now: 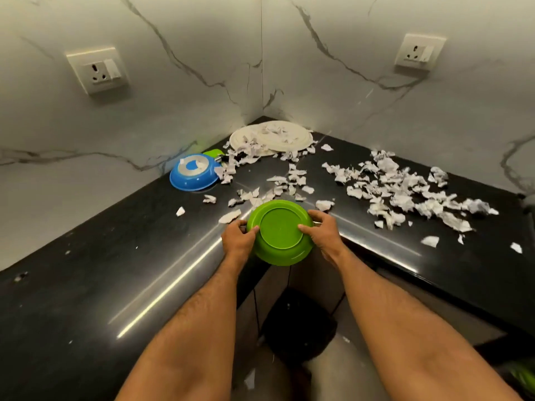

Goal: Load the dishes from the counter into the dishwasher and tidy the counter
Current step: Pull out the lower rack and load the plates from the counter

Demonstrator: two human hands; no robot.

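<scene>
**Barely begun: one bowl in hand, the rest of the counter waiting**

Only one dish looks to be on its way so far. The round green plastic bowl (280, 232) is held upside down, its base facing the camera, over the inner corner edge of the glossy black stone counter (86, 285). The left hand (238, 238) grips its left rim and the right hand (321, 231) its right rim, fingers and thumbs curled round the edge on both sides.

Left on the counter: a blue plastic bowl (193, 172) lying upside down near the left wall, two overlapping cream round plates (272, 138) in the far corner, and a small green item (213, 153) I cannot identify behind the blue bowl. Torn white paper scraps (405, 192) litter the plates and most of the right-hand stretch.

No dishwasher is in view, so loading appears not yet started, and tidying seems untouched.
</scene>
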